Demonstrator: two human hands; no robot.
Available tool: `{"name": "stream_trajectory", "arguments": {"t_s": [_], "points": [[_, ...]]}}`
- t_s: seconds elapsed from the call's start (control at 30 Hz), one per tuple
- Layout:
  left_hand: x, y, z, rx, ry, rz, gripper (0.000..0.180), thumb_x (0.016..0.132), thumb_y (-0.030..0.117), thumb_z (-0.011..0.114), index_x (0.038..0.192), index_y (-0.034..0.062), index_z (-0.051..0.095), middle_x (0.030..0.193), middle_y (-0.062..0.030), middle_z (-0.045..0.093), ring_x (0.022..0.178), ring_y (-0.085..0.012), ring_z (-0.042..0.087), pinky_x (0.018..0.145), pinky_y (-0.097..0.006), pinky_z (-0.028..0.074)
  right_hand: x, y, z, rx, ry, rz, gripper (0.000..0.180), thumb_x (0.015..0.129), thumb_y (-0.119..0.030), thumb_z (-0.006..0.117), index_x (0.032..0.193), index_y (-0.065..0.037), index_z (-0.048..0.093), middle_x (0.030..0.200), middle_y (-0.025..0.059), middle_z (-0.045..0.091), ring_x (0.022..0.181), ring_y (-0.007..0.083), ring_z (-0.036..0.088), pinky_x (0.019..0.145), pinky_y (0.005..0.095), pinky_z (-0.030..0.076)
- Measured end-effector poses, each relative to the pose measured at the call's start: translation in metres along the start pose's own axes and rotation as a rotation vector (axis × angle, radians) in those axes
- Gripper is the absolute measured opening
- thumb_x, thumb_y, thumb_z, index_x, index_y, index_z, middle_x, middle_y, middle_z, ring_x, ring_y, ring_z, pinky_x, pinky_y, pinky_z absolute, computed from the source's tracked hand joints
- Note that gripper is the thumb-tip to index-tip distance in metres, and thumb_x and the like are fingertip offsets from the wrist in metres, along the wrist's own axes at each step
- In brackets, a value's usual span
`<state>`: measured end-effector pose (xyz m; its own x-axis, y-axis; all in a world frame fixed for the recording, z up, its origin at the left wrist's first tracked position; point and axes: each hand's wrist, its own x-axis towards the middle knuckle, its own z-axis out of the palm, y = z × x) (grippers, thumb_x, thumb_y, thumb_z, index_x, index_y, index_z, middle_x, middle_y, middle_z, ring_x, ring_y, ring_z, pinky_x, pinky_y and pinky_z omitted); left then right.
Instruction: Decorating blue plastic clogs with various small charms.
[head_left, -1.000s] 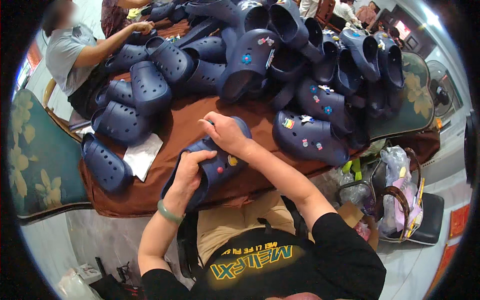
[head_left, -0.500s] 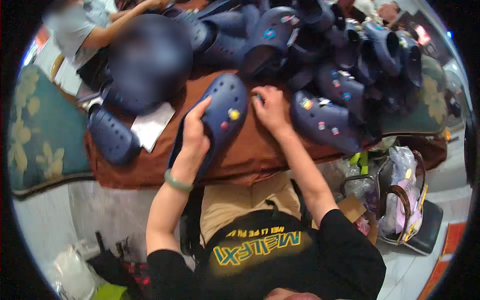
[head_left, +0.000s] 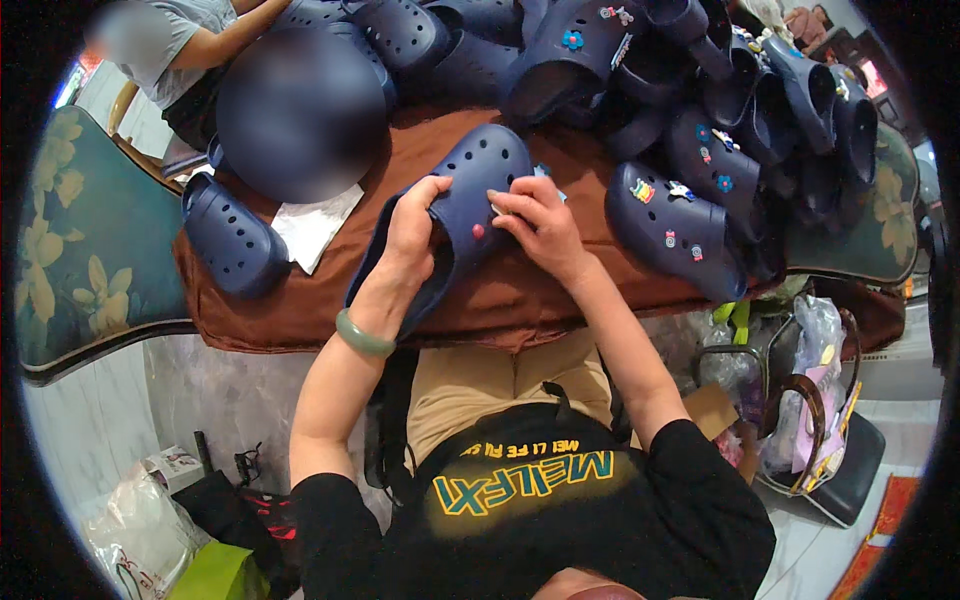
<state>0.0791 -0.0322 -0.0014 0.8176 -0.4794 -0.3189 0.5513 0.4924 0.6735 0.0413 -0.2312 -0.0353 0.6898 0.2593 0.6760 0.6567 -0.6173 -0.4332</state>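
My left hand [head_left: 412,232] grips a navy clog [head_left: 486,158] by its side, thumb on the upper and toe tilted away from me. A round pink shoe charm [head_left: 478,231] sits in one of the clog's holes. Over the same upper, my right hand [head_left: 540,222] has its fingertips pinched at the holes; the small pale thing between them is mostly hidden. Just beyond those fingers, a light blue piece [head_left: 545,172] shows in part. To the right lies another navy clog [head_left: 655,215] with several colourful charms on it.
A plain navy clog [head_left: 232,240] and a white paper [head_left: 318,225] lie at left on the brown cloth [head_left: 480,312]. Many navy clogs [head_left: 570,60] are heaped at the back. A person's arm [head_left: 225,45] reaches in at far left. A bag [head_left: 805,400] stands at lower right.
My right hand has moved from the cloth onto the clog's upper and pinches there. The yellow charm seen before is now covered by its fingers. The clog appears slightly higher in view.
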Motion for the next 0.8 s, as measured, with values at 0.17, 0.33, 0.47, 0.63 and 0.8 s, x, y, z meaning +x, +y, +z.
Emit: {"name": "stream_trajectory", "arguments": {"t_s": [0.17,0.33,0.47,0.63,0.8], "points": [[0.0,-0.003,-0.002,-0.029,0.056,0.007,0.027,0.09,0.022,0.05,0.101,-0.0015,0.058,0.091,-0.0123,0.064,0.077,-0.0213,0.064,0.067,-0.033,0.055,0.002,-0.015,0.018,-0.254,0.147,-0.09,0.021,0.08,-0.005,0.068,0.099,-0.002,0.058,0.091,0.0131,0.056,0.083,0.0306,0.06,0.074,0.0374,0.051],[0.001,-0.004,-0.001,-0.02,0.101,0.032,0.025,0.088,0.021,0.052,0.099,-0.0009,0.058,0.091,-0.012,0.064,0.078,-0.0212,0.064,0.068,-0.033,0.055,0.003,-0.015,0.018,-0.101,0.181,-0.011,0.011,0.085,-0.002,0.062,0.093,-0.002,0.055,0.09,0.0145,0.054,0.083,0.0318,0.058,0.073,0.0383,0.05],[0.001,0.0,-0.003,0.003,0.077,-0.019,0.027,0.087,0.022,0.052,0.099,-0.0016,0.058,0.094,-0.0136,0.065,0.081,-0.0215,0.065,0.07,-0.034,0.055,0.001,-0.012,0.022,-0.026,0.188,0.043,0.009,0.086,-0.001,0.061,0.092,-0.001,0.055,0.092,0.0152,0.053,0.086,0.0332,0.057,0.075,0.0392,0.049],[0.003,-0.001,-0.006,-0.025,0.053,-0.029,0.031,0.087,0.022,0.052,0.104,-0.0033,0.058,0.096,-0.0152,0.065,0.082,-0.0234,0.065,0.072,-0.035,0.056,0.0,-0.013,0.02,0.002,0.19,0.054,0.008,0.086,0.0,0.06,0.092,-0.001,0.054,0.093,0.0154,0.053,0.087,0.0342,0.057,0.076,0.0402,0.048],[0.003,-0.002,-0.004,-0.039,0.05,-0.014,0.034,0.087,0.022,0.051,0.107,-0.0044,0.057,0.097,-0.0162,0.064,0.082,-0.0258,0.065,0.074,-0.037,0.055,-0.001,-0.009,0.021,0.013,0.222,0.056,0.005,0.089,0.001,0.058,0.093,-0.002,0.056,0.091,0.0151,0.054,0.082,0.0327,0.057,0.072,0.0352,0.049]]}}
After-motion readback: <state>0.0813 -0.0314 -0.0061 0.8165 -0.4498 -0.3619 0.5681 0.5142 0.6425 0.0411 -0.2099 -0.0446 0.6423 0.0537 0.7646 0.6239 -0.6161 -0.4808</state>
